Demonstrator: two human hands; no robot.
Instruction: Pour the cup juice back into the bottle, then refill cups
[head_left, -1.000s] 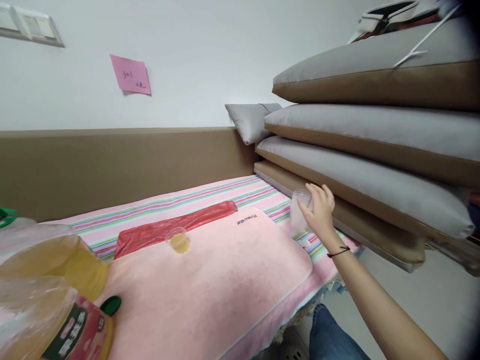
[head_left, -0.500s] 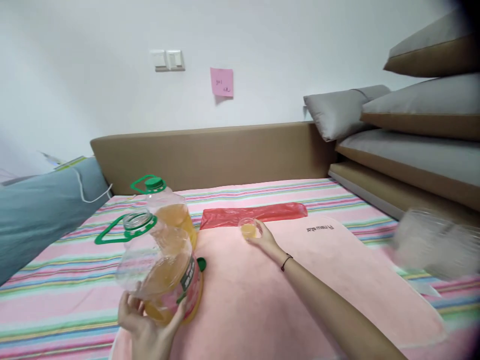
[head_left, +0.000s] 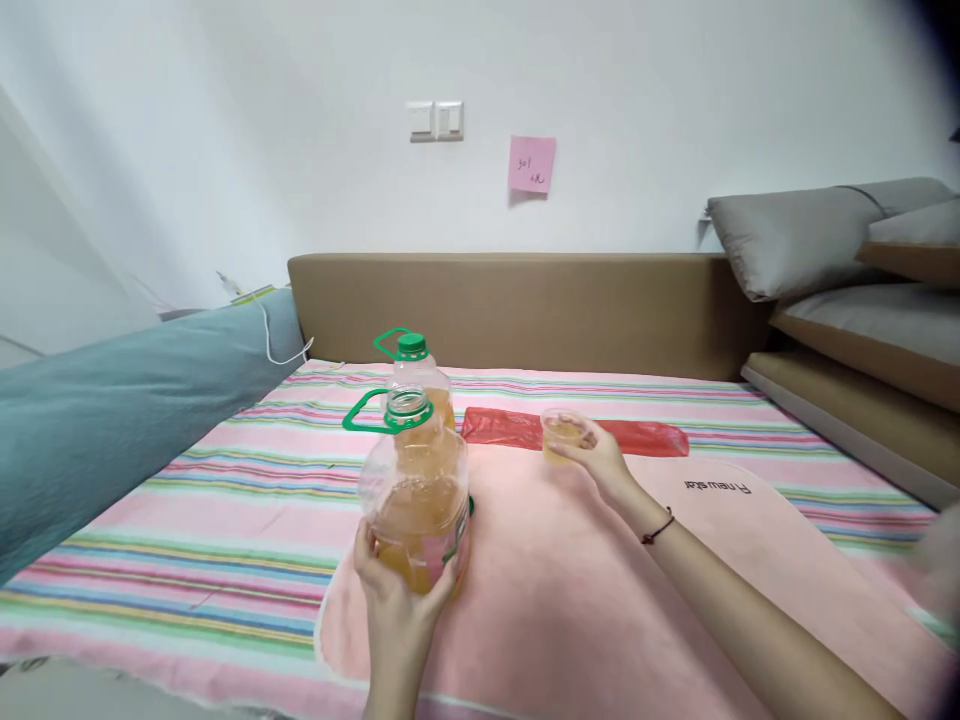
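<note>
My left hand is wrapped round the lower body of a large clear plastic jug with amber liquid in it. The jug stands upright, its mouth uncapped, with a green carrying handle at the neck. A small clear plastic cup holding some of the amber liquid is gripped from the right by my right hand. Behind the first jug is a second jug with a green cap. A green cap shows partly past the near jug's right side.
A pink mat lies on the striped sheet. Flat red plastic lies behind the cup. Grey and brown cushions are stacked at right, a blue-grey bolster lies at left, and a brown headboard stands behind.
My view has swung left, so everything sits further right. The near jug went from tilted to upright, and the cup appears lifted a little. Clear plastic containers at the right have mostly left view.
</note>
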